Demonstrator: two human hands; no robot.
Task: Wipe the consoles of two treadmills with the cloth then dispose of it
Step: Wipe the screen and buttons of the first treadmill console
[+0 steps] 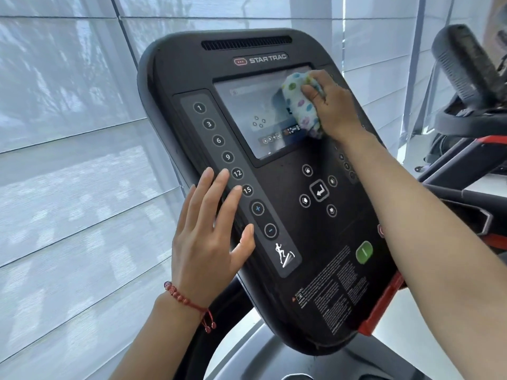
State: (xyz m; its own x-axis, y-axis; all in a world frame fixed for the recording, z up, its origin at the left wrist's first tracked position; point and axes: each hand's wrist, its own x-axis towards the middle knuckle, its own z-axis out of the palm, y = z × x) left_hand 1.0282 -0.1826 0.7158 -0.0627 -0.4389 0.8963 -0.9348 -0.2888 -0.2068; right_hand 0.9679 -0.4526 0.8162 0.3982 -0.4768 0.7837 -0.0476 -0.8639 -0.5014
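Observation:
A black treadmill console (274,229) fills the middle of the view, tilted, with a screen (247,116) in its upper part. My right hand (333,105) presses a bunched white cloth with coloured dots (300,102) against the right side of that screen. My left hand (208,231) lies flat with fingers spread on the console's left edge, beside the column of number buttons (227,156); it holds nothing. A red bead bracelet (189,303) is on my left wrist.
A second treadmill (472,111) with a dark console and red trim stands at the right. Window blinds (68,146) cover the glass behind and to the left. A green button (363,252) and a red safety clip (384,303) sit on the console's lower right.

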